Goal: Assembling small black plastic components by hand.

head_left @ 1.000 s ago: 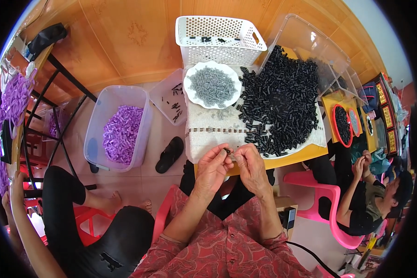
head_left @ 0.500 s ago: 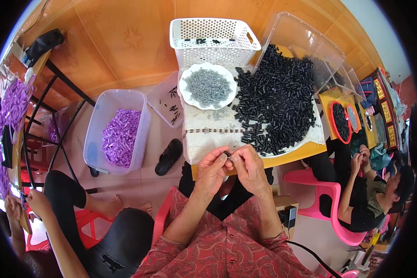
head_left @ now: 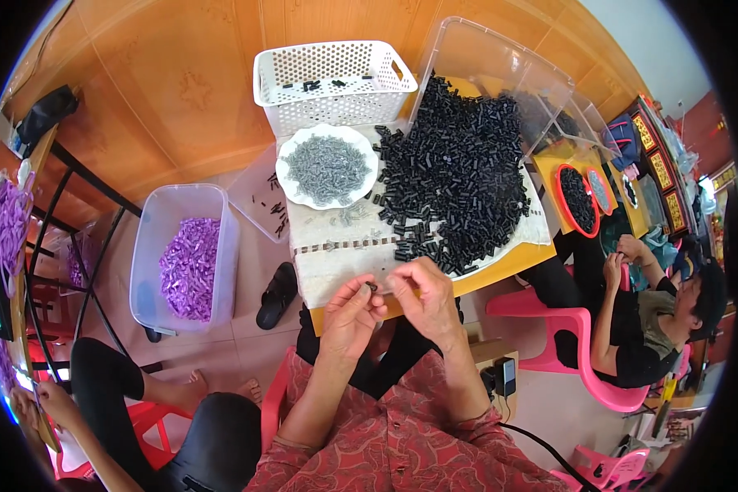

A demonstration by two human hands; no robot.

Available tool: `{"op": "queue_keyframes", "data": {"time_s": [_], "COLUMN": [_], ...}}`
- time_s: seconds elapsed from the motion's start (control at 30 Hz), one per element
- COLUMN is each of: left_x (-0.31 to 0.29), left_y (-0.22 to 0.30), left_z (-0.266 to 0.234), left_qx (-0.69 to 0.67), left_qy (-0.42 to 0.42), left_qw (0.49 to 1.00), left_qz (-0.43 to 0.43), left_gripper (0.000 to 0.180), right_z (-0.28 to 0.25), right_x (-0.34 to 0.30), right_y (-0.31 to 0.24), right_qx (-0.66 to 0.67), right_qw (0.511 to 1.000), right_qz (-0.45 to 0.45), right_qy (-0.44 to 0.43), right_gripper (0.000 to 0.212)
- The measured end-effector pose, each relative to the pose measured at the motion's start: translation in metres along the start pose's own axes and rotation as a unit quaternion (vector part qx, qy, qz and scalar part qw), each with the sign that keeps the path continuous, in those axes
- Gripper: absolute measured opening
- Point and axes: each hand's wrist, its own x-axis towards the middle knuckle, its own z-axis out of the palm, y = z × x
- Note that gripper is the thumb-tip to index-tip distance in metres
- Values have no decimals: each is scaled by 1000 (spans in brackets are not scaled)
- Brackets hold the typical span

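Observation:
My left hand [head_left: 349, 318] is closed in a pinch on a small black tube-like piece [head_left: 372, 287] above the table's front edge. Just to its right, my right hand [head_left: 429, 302] has its thumb and forefinger curled together; whatever sits between their tips is too small to make out. Beyond the hands, a heap of short black tube-like pieces [head_left: 459, 164] covers the right of the cloth-topped table [head_left: 336, 275]. On the left, a white scalloped plate [head_left: 284, 176] bears many small clear grey pieces [head_left: 328, 168], a few of them lying loose on the cloth beside it.
A white perforated basket [head_left: 332, 111] stands behind the plate, beside a tipped clear bin [head_left: 500, 45]. Left on the floor are a tub [head_left: 143, 271] of purple pieces and a black slipper [head_left: 279, 297]. A co-worker sits right on a pink chair [head_left: 586, 344]; another person is at left.
My hands have drawn slightly apart, the right one coming off the black piece while the left keeps it. The whole view has shifted, so the table appears further left.

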Motion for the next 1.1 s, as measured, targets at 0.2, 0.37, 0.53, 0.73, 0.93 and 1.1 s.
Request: {"op": "queue_keyframes", "data": {"time_s": [0.2,0.37,0.53,0.73,0.93,1.1], "left_x": [0,1,0,1,1,-1], "left_y": [1,-1,2,2,0,-1], "left_z": [5,1,8,5,5,4], "left_qx": [11,21,40,49,45,27], "left_qy": [29,30,40,28,20,0], "left_qw": [1000,999,998,998,999,1000], "left_qz": [-7,-4,-8,-13,1,8], "left_gripper": [19,18,18,19,21,24], "right_z": [-21,-26,-20,-18,-21,-22], "right_x": [22,46,59,67,64,33], "right_y": [55,75,86,89,78,60], "right_qx": [-265,-341,-374,-366,-375,-199], "right_qw": [954,932,923,928,924,975], "right_qz": [16,26,31,28,8,40], "right_qy": [141,121,85,69,72,88], "right_gripper": [8,8,8,11,6,4]}}
